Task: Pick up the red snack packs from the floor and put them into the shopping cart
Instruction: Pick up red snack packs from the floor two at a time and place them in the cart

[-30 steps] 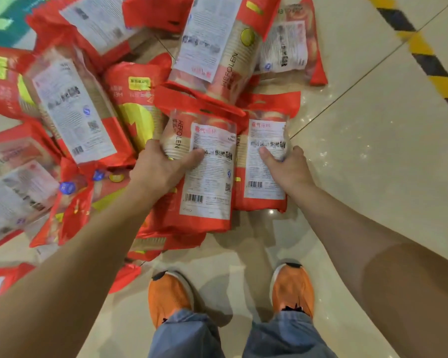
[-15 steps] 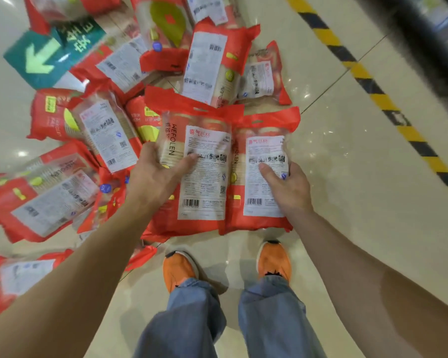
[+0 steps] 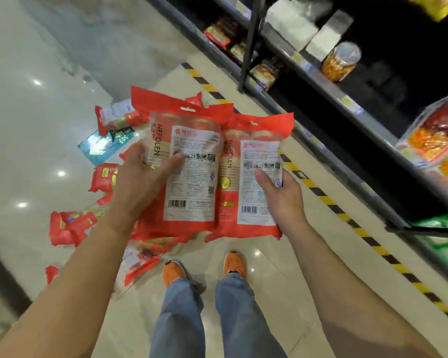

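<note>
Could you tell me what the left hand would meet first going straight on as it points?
Beyond the red plastic snack pack the left hand grips, probably the second red snack pack in the right hand; depth unclear.

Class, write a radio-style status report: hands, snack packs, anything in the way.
Left hand grips one red pack, right hand grips a second pack. Both held above the floor; more packs lie at left. Cart not in view; shelf close on right.

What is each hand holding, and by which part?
Left hand grips one red snack pack at its left edge; right hand grips a second pack at its right edge.
</note>
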A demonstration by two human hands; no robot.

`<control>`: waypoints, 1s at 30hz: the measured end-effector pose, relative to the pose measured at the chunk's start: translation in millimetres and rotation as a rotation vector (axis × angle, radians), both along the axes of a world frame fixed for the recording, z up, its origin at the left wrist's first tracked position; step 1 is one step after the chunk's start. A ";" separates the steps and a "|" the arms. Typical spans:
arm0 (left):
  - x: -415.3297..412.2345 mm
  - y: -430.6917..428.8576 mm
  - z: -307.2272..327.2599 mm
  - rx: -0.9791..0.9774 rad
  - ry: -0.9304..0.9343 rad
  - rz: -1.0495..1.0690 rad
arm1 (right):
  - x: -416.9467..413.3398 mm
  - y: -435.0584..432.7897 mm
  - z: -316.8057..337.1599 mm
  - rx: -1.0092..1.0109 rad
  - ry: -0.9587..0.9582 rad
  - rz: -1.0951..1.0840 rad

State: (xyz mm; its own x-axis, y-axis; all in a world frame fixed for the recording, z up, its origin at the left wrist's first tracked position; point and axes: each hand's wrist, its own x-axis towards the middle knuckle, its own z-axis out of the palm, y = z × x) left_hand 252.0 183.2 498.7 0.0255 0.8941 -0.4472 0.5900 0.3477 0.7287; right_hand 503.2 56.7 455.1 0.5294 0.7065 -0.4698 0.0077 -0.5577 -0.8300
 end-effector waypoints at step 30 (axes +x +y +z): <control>192.8 -312.0 365.4 0.339 -0.416 -1.033 | -33.6 -457.6 354.5 0.364 -0.290 -1.109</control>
State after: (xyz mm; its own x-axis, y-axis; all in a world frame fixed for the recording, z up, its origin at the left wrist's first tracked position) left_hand 444.8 -128.8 864.1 0.9003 0.4346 0.0251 0.1722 -0.4086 0.8963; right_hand 469.5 -400.9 809.6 0.9860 -0.1336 -0.0999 -0.1153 -0.1128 -0.9869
